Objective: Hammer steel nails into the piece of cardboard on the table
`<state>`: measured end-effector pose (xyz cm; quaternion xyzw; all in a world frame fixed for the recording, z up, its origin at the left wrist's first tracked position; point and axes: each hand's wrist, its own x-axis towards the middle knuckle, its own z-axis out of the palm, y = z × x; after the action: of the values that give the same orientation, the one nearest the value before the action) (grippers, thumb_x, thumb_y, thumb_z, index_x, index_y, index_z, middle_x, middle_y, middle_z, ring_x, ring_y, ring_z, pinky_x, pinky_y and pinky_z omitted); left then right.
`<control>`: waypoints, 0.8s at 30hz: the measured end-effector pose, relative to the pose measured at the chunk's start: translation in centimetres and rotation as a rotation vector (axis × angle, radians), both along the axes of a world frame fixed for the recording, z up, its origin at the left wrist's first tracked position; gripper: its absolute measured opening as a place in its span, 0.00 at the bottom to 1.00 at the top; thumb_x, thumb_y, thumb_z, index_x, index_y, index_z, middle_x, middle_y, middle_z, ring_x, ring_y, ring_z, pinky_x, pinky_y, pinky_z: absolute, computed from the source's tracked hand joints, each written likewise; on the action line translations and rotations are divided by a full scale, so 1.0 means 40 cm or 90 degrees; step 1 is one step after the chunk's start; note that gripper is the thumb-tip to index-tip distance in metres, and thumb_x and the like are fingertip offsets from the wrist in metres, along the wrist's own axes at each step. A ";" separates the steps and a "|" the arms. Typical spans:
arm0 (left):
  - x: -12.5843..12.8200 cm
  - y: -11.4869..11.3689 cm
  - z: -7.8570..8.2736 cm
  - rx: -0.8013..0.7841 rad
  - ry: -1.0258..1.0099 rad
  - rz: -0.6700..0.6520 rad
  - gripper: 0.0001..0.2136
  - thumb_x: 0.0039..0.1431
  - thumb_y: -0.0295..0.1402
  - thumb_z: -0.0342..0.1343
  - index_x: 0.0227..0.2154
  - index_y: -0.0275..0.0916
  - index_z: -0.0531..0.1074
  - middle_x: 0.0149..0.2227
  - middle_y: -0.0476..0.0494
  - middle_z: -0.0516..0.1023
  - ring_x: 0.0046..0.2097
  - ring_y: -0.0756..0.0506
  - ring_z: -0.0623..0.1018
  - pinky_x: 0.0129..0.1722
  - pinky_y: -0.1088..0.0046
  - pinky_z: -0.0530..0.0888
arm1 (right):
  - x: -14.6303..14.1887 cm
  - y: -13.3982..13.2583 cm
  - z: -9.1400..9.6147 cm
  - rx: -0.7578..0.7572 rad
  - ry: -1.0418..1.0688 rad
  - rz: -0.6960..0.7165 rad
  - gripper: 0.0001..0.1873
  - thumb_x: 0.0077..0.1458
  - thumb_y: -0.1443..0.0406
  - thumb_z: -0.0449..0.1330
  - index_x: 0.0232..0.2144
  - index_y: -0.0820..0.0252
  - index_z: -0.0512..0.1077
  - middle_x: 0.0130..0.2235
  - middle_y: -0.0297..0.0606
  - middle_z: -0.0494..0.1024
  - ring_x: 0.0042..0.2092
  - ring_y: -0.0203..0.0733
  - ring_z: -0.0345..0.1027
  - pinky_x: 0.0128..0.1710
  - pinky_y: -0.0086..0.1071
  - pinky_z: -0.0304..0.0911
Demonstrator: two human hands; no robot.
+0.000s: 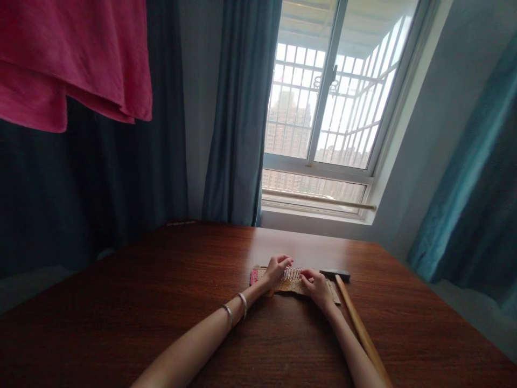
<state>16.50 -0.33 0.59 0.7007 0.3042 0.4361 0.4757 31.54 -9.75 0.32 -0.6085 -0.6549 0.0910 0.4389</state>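
On the brown wooden table lies a flat, worn piece that looks like cardboard [291, 288], tan with a pink patch at its left end. A row of small, thin pale sticks or pins [292, 274] stands along its middle; they are too small to name. My left hand [278, 268] is over the left part of the piece, fingers curled and fingertips close together by the row. At the row's right end my right hand [317, 285] has thumb and fingers pinched. Whatever either hand pinches is too small to make out. Two bangles [235, 310] circle my left wrist.
A hammer lies just right of my right hand, its dark head [337, 275] at the back and its wooden handle [361, 328] running toward me beside my forearm. The table [121, 312] reaches to blue curtains [238, 118] and a barred window. Pink cloth [81, 59] hangs upper left.
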 end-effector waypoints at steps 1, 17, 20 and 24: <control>0.000 -0.003 0.000 0.020 0.017 -0.008 0.17 0.49 0.42 0.51 0.31 0.31 0.74 0.29 0.42 0.76 0.33 0.46 0.73 0.35 0.73 0.68 | 0.001 0.000 -0.001 -0.002 -0.003 -0.001 0.14 0.51 0.59 0.52 0.30 0.59 0.75 0.31 0.39 0.78 0.33 0.41 0.69 0.34 0.30 0.63; 0.024 -0.001 -0.006 0.060 0.144 -0.112 0.14 0.40 0.37 0.60 0.28 0.30 0.77 0.26 0.44 0.77 0.29 0.48 0.72 0.28 0.77 0.66 | 0.000 0.000 -0.017 0.001 -0.015 -0.010 0.14 0.51 0.58 0.52 0.27 0.59 0.75 0.29 0.37 0.73 0.29 0.37 0.67 0.30 0.27 0.60; 0.028 0.008 -0.005 0.039 0.159 -0.114 0.14 0.40 0.37 0.60 0.28 0.30 0.77 0.25 0.44 0.76 0.29 0.49 0.72 0.27 0.77 0.65 | 0.002 0.001 -0.021 0.003 -0.017 -0.011 0.13 0.50 0.60 0.53 0.28 0.59 0.75 0.31 0.37 0.74 0.30 0.38 0.67 0.32 0.27 0.60; 0.031 0.014 0.009 0.028 0.169 -0.134 0.16 0.38 0.38 0.60 0.29 0.29 0.77 0.24 0.44 0.76 0.27 0.49 0.71 0.26 0.78 0.64 | 0.001 0.000 -0.017 -0.007 -0.020 -0.012 0.13 0.50 0.62 0.52 0.29 0.58 0.76 0.32 0.38 0.75 0.31 0.38 0.67 0.32 0.27 0.60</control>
<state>17.73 0.23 0.96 0.7903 0.2800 0.2938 0.4590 31.58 -9.77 -0.35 -0.6183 -0.6553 0.0809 0.4264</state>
